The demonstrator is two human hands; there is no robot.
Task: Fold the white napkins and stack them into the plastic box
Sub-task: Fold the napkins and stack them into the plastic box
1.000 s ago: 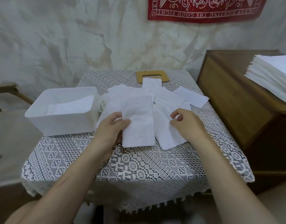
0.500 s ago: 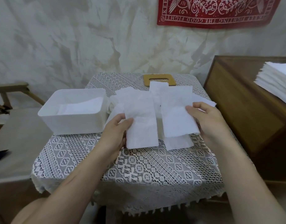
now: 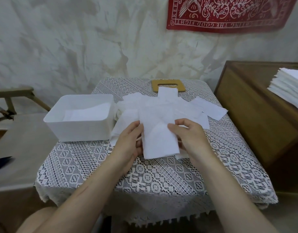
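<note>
A folded white napkin lies in front of me on the lace-covered table. My left hand holds its left edge, and my right hand pinches its right side with thumb and fingers. Behind it several loose white napkins are spread over the table. The white plastic box stands to the left, touching the spread, with white napkins lying inside it.
A wooden lid with a slot lies at the table's far edge, partly under a napkin. A wooden cabinet on the right carries a tall stack of white napkins. A wooden chair frame stands at left.
My right hand lifted a napkin from the right of the spread and brought it leftward onto the napkin under my left hand. The view has shifted closer.
</note>
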